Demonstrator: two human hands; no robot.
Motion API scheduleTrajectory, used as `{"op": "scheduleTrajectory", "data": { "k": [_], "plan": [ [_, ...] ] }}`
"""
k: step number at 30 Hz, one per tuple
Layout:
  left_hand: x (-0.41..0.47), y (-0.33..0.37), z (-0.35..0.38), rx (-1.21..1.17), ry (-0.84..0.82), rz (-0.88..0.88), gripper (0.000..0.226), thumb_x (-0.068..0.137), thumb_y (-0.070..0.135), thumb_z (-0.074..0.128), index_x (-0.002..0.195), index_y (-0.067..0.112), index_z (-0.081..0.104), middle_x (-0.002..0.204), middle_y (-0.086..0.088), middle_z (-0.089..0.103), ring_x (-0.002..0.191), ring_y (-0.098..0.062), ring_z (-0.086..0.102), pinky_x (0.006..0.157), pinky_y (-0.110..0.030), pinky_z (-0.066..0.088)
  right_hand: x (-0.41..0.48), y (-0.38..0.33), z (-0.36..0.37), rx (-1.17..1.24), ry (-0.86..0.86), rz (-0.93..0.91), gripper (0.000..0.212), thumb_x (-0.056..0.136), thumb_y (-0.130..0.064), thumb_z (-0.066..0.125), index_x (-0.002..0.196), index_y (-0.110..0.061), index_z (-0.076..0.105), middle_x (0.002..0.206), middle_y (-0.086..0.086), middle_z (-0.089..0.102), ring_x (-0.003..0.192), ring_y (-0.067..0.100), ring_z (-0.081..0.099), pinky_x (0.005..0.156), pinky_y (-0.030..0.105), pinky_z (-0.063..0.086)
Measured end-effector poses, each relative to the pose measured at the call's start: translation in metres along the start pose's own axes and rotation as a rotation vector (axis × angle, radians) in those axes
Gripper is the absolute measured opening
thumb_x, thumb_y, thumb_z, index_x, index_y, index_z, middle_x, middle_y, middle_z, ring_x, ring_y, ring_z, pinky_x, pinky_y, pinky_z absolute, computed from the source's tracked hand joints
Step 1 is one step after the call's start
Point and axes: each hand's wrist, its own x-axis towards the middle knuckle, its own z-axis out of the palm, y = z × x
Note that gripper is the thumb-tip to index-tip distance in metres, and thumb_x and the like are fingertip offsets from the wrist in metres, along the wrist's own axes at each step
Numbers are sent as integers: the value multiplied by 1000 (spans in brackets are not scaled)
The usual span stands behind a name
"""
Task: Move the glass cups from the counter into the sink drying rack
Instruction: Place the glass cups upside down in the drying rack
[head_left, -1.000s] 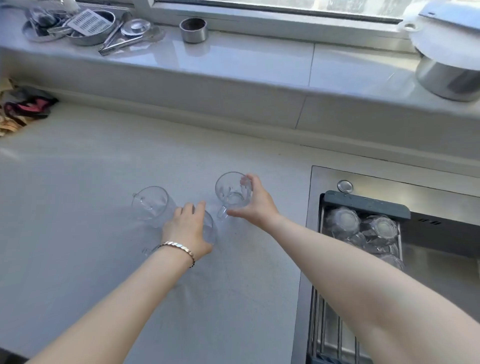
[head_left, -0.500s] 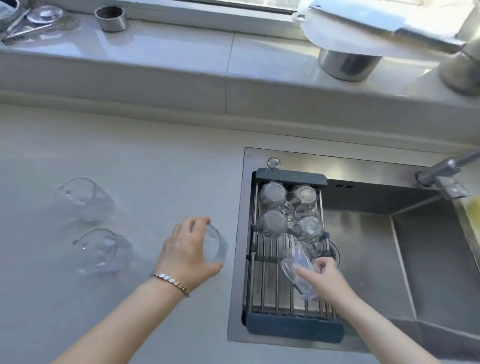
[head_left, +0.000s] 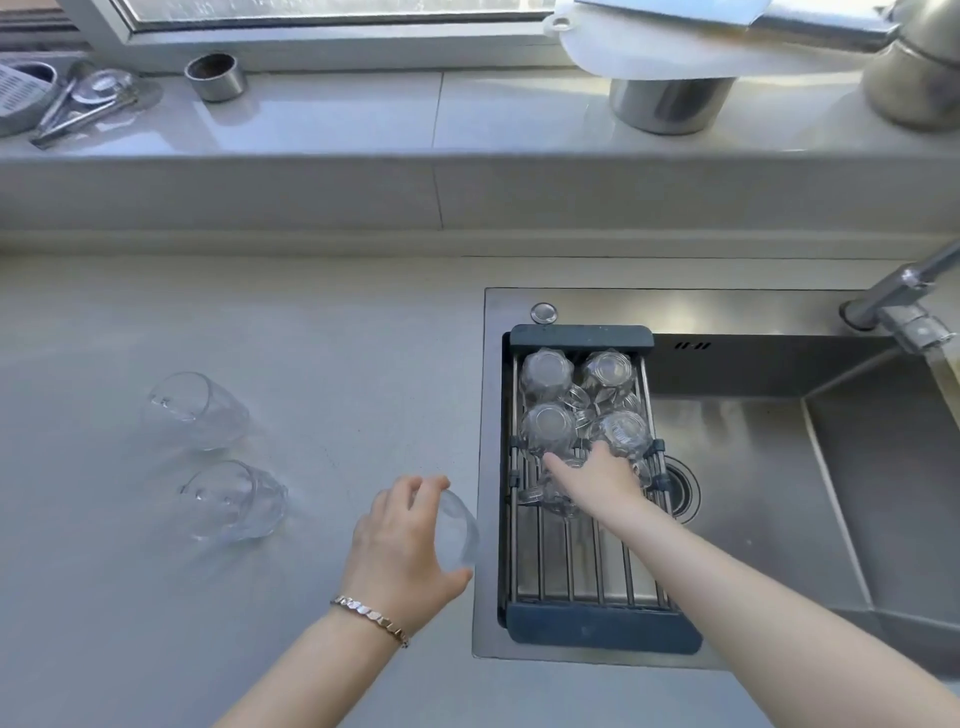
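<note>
The fifth glass cup (head_left: 550, 496), clasped by the right hand (head_left: 597, 475), should be lowered gently onto the drying rack (head_left: 602, 626) beside its neighbours, while another cup (head_left: 457, 530) is held closed in the left hand (head_left: 402, 551).

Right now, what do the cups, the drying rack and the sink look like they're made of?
Cups on the counter: clear glass, it seems; the counter shows through and the rims glint.
Drying rack: shiny metal bars, likely steel, between matte dark grey end pieces that look like plastic or rubber; I cannot tell which.
Sink: brushed stainless steel by its look, grey with soft, blurred reflections.
</note>
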Motion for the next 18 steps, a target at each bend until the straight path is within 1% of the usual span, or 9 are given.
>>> {"op": "scheduleTrajectory", "data": {
  "k": [2,3,5,7,10,12,14,16,18],
  "plan": [
    [-1,3,2,2,-11,-5,75,69,39,73,134,25,37,133,4,43,125,-18,42,103,-31,39,-11,10,-10,158,-58,-73,70,86,-45,52,138,-8,24,128,18,52,102,28,53,85,33,43],
    [-1,5,4,-4,-18,-7,76,68,39,73,134,26,37,133,4,43,125,-18,42,103,-30,39,-16,19,-15,231,-81,-99,67,86,-40,54,139,-12,24,129,16,52,101,25,53,85,32,41],
    [1,14,6,-61,-18,-28,78,66,40,75,133,26,39,131,5,46,123,-17,44,103,-30,41,-30,38,-22,326,-84,-156,63,84,-29,60,138,-19,29,133,11,50,110,22,53,91,32,41],
    [4,26,6,-215,-15,-99,79,63,40,79,131,25,42,123,4,50,117,-16,49,98,-30,44,-49,55,-27,322,-83,-275,62,80,-18,64,132,-30,34,136,4,47,111,15,51,93,28,40],
    [8,51,7,-429,-70,-151,72,62,39,82,123,26,48,105,8,51,95,-9,54,78,-22,48,-86,67,-26,253,-235,-526,86,68,-21,77,125,-53,22,135,-23,35,124,-7,35,100,14,29],
    [11,71,11,-541,-135,-138,66,61,40,83,117,27,52,101,9,55,88,-8,55,72,-19,47,-100,71,-19,247,-221,-613,95,61,-27,83,124,-58,18,133,-37,26,121,-25,25,97,-1,23],
    [16,88,17,-644,-189,-129,64,61,42,83,116,26,55,101,7,59,90,-9,58,73,-21,48,-100,78,-17,371,-70,-615,87,58,-29,83,118,-57,27,130,-30,32,119,-21,30,93,-5,25],
    [22,98,24,-709,-247,-114,65,64,44,81,121,25,54,105,5,60,93,-8,56,74,-19,47,-98,84,-23,450,57,-585,78,54,-34,79,115,-54,35,126,-18,44,118,-9,42,94,0,32],
    [30,103,34,-724,-323,-103,72,69,50,75,130,25,47,124,0,57,109,-13,54,90,-26,49,-96,91,-32,440,106,-558,77,50,-37,78,114,-48,37,119,-12,52,109,-1,52,88,4,40]
  ]
}}
